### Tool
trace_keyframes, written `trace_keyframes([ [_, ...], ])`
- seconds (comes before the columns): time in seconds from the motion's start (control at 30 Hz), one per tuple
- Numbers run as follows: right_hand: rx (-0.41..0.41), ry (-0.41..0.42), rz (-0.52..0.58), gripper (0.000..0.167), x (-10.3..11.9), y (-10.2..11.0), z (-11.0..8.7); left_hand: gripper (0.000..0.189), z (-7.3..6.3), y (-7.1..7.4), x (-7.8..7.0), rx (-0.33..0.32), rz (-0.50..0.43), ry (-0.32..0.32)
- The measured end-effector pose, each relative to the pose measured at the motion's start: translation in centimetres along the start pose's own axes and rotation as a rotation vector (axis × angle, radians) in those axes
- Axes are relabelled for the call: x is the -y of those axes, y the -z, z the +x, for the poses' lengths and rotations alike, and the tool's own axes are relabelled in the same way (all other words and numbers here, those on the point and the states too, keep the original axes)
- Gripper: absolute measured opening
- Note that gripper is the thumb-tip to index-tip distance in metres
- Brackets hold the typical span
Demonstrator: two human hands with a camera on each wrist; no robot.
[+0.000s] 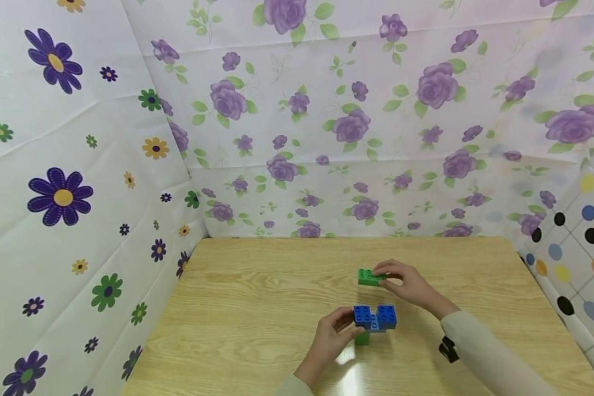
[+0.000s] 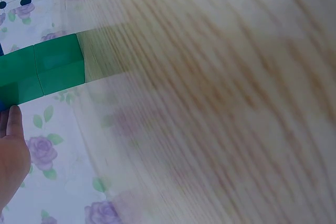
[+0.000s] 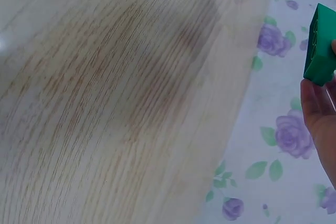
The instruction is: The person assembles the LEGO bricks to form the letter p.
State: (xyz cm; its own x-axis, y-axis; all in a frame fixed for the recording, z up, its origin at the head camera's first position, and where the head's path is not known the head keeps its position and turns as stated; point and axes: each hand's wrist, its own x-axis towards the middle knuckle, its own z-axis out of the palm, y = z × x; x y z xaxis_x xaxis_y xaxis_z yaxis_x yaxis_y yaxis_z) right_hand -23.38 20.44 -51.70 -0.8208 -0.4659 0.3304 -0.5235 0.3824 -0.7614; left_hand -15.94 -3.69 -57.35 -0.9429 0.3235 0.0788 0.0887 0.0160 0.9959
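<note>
My left hand (image 1: 330, 336) holds a built piece by its left side, with fingers and thumb at a dark blue brick (image 1: 362, 314). A second dark blue brick (image 1: 386, 317) sits to the right, and both rest on a lighter blue brick (image 1: 374, 324). Under the left end is a green support (image 1: 362, 337); the left wrist view shows it as two stacked green blocks (image 2: 59, 64) reaching down to the tabletop. Beyond this piece, my right hand (image 1: 405, 281) pinches a loose green studded brick (image 1: 368, 277) by its right end. In the right wrist view that green brick (image 3: 320, 45) appears tilted.
The pieces are over a light wooden table (image 1: 247, 308). A purple-flowered cloth (image 1: 287, 126) hangs behind its far edge. Daisy-patterned cloth (image 1: 104, 220) borders the left side, and dotted cloth (image 1: 569, 264) borders the right. A black band (image 1: 448, 349) is at my right sleeve.
</note>
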Motion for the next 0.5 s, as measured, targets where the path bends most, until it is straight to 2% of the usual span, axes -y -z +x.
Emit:
trace_keyframes([
  [0.2, 0.03, 0.007, 0.004, 0.025, -0.4, 0.0, -0.7, 0.036, 0.0, 0.0, -0.1, -0.001, 0.005, 0.007],
  [0.33, 0.035, 0.056, 0.015, 0.025, 0.2, 0.1, -0.9, 0.035, 0.0, 0.0, -0.1, -0.001, 0.002, 0.004],
  [0.5, 0.045, 0.079, 0.023, 0.026, 1.4, 0.1, -1.2, 0.035, 0.0, 0.0, 0.0, -0.003, 0.0, 0.0],
])
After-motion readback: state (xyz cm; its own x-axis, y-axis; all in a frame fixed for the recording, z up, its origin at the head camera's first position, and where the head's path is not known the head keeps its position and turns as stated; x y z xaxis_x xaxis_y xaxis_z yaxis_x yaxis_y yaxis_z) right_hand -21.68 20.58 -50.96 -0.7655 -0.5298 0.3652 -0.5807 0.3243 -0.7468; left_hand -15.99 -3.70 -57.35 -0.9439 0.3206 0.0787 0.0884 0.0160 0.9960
